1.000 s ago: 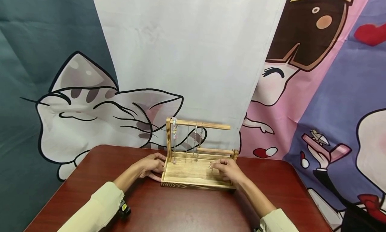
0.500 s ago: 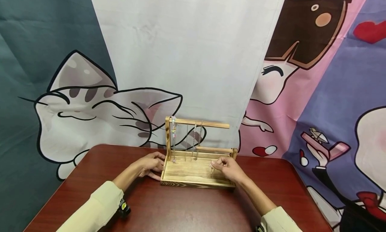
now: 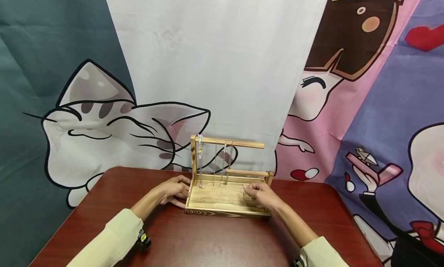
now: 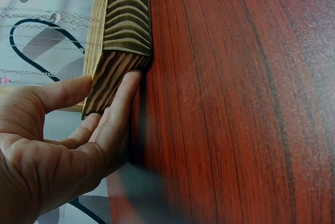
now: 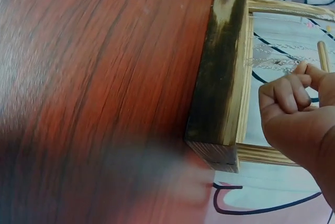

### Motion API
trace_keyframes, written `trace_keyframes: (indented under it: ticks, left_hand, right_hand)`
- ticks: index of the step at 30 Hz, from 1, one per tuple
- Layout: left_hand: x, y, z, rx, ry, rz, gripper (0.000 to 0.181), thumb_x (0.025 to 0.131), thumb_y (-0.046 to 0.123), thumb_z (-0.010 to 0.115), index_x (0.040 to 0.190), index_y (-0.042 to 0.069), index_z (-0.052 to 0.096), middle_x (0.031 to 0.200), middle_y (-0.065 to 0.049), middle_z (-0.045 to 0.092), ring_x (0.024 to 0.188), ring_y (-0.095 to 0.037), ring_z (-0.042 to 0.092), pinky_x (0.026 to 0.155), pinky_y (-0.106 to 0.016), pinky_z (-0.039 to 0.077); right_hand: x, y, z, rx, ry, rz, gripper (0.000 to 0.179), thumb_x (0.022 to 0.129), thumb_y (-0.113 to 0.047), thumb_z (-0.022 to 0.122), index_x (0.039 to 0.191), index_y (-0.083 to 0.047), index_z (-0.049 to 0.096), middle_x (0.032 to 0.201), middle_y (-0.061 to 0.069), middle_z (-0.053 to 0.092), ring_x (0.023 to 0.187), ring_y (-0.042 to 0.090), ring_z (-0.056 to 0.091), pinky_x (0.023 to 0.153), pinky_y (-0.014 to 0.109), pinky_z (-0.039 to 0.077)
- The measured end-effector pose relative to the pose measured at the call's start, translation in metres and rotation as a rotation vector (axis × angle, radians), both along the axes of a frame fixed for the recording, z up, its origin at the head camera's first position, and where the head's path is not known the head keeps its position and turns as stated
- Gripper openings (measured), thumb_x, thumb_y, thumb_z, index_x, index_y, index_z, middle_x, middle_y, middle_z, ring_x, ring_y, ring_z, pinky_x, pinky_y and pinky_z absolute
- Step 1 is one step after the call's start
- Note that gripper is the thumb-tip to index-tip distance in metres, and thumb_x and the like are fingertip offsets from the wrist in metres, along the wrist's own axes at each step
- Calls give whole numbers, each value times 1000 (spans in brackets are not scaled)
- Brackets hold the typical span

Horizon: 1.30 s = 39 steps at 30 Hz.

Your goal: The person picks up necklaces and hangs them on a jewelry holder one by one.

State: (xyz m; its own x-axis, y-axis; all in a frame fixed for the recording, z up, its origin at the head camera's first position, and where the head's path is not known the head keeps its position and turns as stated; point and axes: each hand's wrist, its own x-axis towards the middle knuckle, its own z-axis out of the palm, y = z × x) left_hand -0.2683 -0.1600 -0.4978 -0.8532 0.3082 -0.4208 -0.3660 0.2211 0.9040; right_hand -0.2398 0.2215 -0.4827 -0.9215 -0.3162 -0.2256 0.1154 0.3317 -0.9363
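Note:
A wooden jewellery stand has a shallow tray base, a tall bar on a left post and a lower bar at the right. My left hand grips the tray's left end; in the left wrist view its fingers lie either side of the striped corner. Over the right part of the tray, my right hand pinches a small shiny piece of jewellery, its exact kind too small to tell. From the tall bar hang a beaded necklace and thin silvery chains.
The stand sits on a reddish-brown table, near its far edge. Behind it hangs a cloth backdrop with a cartoon cat and figures. A dark wrist device shows at the left sleeve.
Both hands keep nearly the same place. The small piece in my right fingers dangled more plainly half a second ago; the fingers have shifted slightly.

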Motion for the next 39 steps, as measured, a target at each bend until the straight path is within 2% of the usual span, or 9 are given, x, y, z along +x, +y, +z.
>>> trace_keyframes:
  ticks: [3, 7, 10, 13, 17, 20, 28, 36, 39]
  left_hand:
    - [-1, 0, 0, -4, 6, -5, 64, 93, -12, 65, 153, -5, 42, 140, -30, 62, 104, -31, 74, 82, -55, 74]
    - [0, -1, 1, 2, 6, -4, 65, 94, -12, 65, 154, -5, 41, 141, -30, 61, 106, -31, 76, 83, -56, 74]
    - [0, -2, 2, 6, 7, -6, 65, 94, -12, 64, 154, -5, 41, 141, -30, 62, 106, -32, 77, 83, -56, 74]
    - [1, -2, 1, 10, 6, -4, 65, 94, -13, 64, 154, -6, 41, 140, -30, 63, 105, -31, 77, 82, -56, 74]
    - [1, -2, 3, 14, 7, -6, 65, 94, -12, 63, 154, -6, 40, 140, -30, 64, 104, -30, 77, 81, -55, 74]
    - [1, -1, 5, 15, 10, -13, 65, 94, -11, 64, 155, -6, 40, 141, -31, 62, 104, -30, 77, 82, -55, 74]
    - [-1, 0, 4, 13, 4, -12, 64, 95, -12, 65, 154, -6, 40, 141, -31, 61, 104, -31, 76, 82, -55, 74]
    - [-2, -1, 0, 7, -1, -3, 65, 93, -13, 64, 153, -6, 42, 138, -28, 63, 104, -31, 76, 79, -53, 74]
    - [0, -1, -2, 10, -1, 5, 64, 92, -13, 64, 152, -6, 43, 137, -28, 64, 103, -31, 77, 79, -53, 74]
  right_hand:
    - [-2, 4, 0, -118, -112, 41, 32, 118, -28, 57, 90, -14, 63, 72, -7, 44, 60, 6, 38, 55, 20, 36]
    - [-4, 9, 2, -266, -200, 91, 29, 120, -26, 54, 99, -13, 69, 69, -10, 38, 56, 2, 30, 50, 17, 27]
    - [-3, 10, 3, -341, -250, 90, 29, 121, -28, 52, 103, -13, 70, 74, -11, 40, 57, 0, 31, 49, 15, 26]
    - [-2, 9, 4, -371, -277, 62, 31, 121, -31, 52, 95, -17, 64, 75, -11, 40, 56, -1, 32, 48, 14, 26]
    - [0, 8, 10, -360, -254, 10, 38, 117, -27, 60, 80, -21, 55, 67, -13, 36, 53, -1, 30, 48, 14, 24]
    - [1, 10, 15, -335, -208, -22, 39, 114, -22, 64, 76, -22, 57, 63, -13, 33, 52, 0, 28, 48, 15, 23]
    - [4, 15, 30, -250, -113, -43, 17, 111, -23, 70, 100, -16, 81, 63, -14, 36, 54, 2, 30, 50, 15, 26]
    - [7, 16, 51, -249, -64, -85, 15, 109, -22, 72, 103, -22, 86, 63, -14, 39, 56, 2, 29, 51, 15, 26]
    - [8, 16, 60, -275, -48, -99, 18, 109, -20, 71, 104, -24, 88, 67, -14, 48, 57, 1, 31, 50, 14, 27]
